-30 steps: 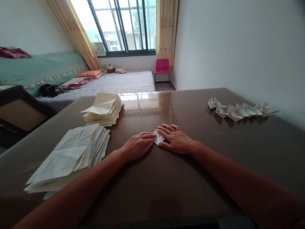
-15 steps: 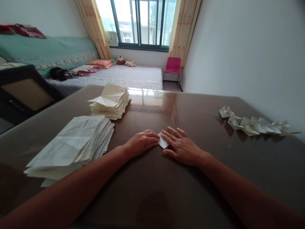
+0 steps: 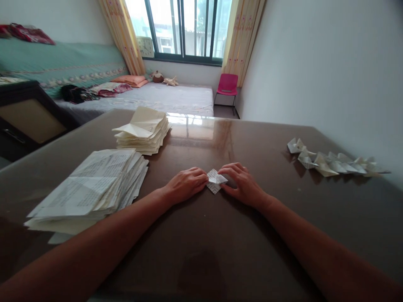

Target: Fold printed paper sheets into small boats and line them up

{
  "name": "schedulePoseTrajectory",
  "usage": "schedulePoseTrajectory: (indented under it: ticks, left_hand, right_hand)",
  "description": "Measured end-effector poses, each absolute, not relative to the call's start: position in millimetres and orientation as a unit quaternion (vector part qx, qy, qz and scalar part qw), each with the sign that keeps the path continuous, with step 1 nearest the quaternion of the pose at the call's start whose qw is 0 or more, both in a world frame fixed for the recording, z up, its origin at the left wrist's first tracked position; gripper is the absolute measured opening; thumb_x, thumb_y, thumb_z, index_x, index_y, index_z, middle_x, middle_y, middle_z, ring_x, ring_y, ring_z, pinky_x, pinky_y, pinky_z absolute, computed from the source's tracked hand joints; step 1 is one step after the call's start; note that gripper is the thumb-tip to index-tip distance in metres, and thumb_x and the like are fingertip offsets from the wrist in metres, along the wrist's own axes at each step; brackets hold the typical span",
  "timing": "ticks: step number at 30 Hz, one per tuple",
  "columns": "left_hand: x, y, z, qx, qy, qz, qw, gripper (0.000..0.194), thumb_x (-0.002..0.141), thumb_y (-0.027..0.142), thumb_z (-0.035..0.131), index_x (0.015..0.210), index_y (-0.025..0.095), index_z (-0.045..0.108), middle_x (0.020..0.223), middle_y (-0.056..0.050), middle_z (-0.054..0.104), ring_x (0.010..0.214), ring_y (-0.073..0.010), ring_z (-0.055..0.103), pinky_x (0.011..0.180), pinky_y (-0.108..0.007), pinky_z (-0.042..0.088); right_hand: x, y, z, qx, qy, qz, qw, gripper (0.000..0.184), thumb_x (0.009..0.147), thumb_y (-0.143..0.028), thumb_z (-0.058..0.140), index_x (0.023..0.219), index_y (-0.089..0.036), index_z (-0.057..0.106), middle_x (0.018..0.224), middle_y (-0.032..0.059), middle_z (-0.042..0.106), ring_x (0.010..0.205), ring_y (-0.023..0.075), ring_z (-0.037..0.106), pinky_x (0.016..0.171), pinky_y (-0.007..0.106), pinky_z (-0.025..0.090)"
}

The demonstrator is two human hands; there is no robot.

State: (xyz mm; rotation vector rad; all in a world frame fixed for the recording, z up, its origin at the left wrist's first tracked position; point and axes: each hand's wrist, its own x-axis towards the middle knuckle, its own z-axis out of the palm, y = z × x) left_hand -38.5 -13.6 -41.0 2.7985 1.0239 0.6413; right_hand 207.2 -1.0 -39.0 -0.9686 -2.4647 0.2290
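Observation:
A small folded paper (image 3: 215, 178) with printed text lies on the brown table between my hands, one flap raised on its right side. My left hand (image 3: 188, 183) rests on the table with fingers pressed together, their tips holding the paper's left corner. On the other side, my right hand (image 3: 242, 184) has its thumb and index finger curved around the raised flap, the thumb at its lower edge and the finger at its upper edge.
A stack of creased printed sheets (image 3: 85, 184) lies at the left, a yellower stack (image 3: 143, 130) behind it. Several folded paper pieces (image 3: 327, 163) stand in a row at the right, near the wall. Beyond the table (image 3: 195, 247) are a bed (image 3: 182, 98) and a pink chair (image 3: 227, 86).
My right hand has gone from lying flat over the folded paper to curving thumb and finger around its right side. A flap now stands raised. My left hand stays at the left corner.

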Motion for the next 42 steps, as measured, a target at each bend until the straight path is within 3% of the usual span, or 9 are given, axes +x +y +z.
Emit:
schedulePoseTrajectory:
  ticks: [3,9,13,18,23,32,42]
  left_hand:
    - [-37.3,-14.0,-41.3,0.917,0.338,0.209,0.042,0.025,0.096,0.026,0.039,0.099,0.018,0.063,0.098,-0.006,0.065,0.095,-0.015,0.058,0.087,-0.026,0.047]
    - [-37.2,-18.1,-40.5,0.915,0.34,0.213,0.045,0.026,0.096,0.03,0.041,0.105,0.022,0.064,0.101,-0.005,0.065,0.099,-0.0154,0.056,0.09,-0.027,0.046]
    - [-37.9,-17.7,-40.9,0.899,0.375,0.221,0.041,0.026,0.095,0.032,0.043,0.104,0.027,0.067,0.099,-0.002,0.067,0.096,-0.0158,0.056,0.085,-0.027,0.047]
    - [-36.5,-10.2,-46.4,0.863,0.429,0.246,0.103,0.025,0.093,0.035,0.047,0.099,0.025,0.069,0.094,-0.002,0.069,0.089,-0.0161,0.058,0.08,-0.028,0.047]
    - [-29.9,-8.0,-46.4,0.82,0.492,0.258,0.139,0.022,0.091,0.034,0.05,0.096,0.023,0.068,0.09,-0.001,0.069,0.086,-0.0168,0.06,0.077,-0.029,0.048]
    - [-21.8,-12.1,-41.7,0.812,0.533,0.22,0.09,0.021,0.091,0.033,0.047,0.099,0.024,0.064,0.085,-0.001,0.065,0.079,-0.017,0.058,0.072,-0.028,0.047]
    - [-19.9,-17.8,-43.3,0.852,0.494,0.174,0.0,0.03,0.095,0.031,0.041,0.121,0.032,0.056,0.106,-0.002,0.061,0.097,-0.0183,0.054,0.077,-0.027,0.049]
  right_hand:
    - [206.9,-0.9,-38.3,-0.353,-0.908,0.06,0.217,0.021,0.09,-0.036,0.054,0.103,-0.024,0.066,0.107,0.0068,0.066,0.101,0.0216,0.054,0.09,0.037,0.038]
    - [208.2,-0.1,-37.8,-0.319,-0.921,0.103,0.195,0.028,0.095,-0.037,0.044,0.102,-0.027,0.069,0.103,0.0049,0.069,0.095,0.0198,0.055,0.086,0.035,0.041]
    - [207.8,1.5,-40.1,-0.333,-0.901,0.154,0.233,0.027,0.095,-0.037,0.046,0.1,-0.025,0.069,0.099,0.0054,0.07,0.092,0.0201,0.057,0.085,0.035,0.045]
    - [202.8,3.2,-45.8,-0.387,-0.852,0.208,0.285,0.019,0.092,-0.031,0.051,0.095,-0.023,0.068,0.091,0.0038,0.07,0.087,0.0188,0.06,0.081,0.032,0.047]
    - [193.2,5.4,-51.7,-0.468,-0.813,0.195,0.288,0.014,0.089,-0.032,0.052,0.095,-0.022,0.06,0.083,0.003,0.067,0.077,0.0175,0.061,0.071,0.029,0.046]
    - [187.0,7.7,-51.3,-0.486,-0.824,0.133,0.258,0.011,0.087,-0.031,0.052,0.082,-0.023,0.057,0.074,0.0,0.064,0.067,0.0147,0.057,0.061,0.025,0.039]
    - [183.7,5.9,-49.0,-0.498,-0.833,0.094,0.223,0.013,0.087,-0.033,0.052,0.081,-0.023,0.057,0.08,0.0009,0.064,0.069,0.0149,0.056,0.06,0.025,0.036]
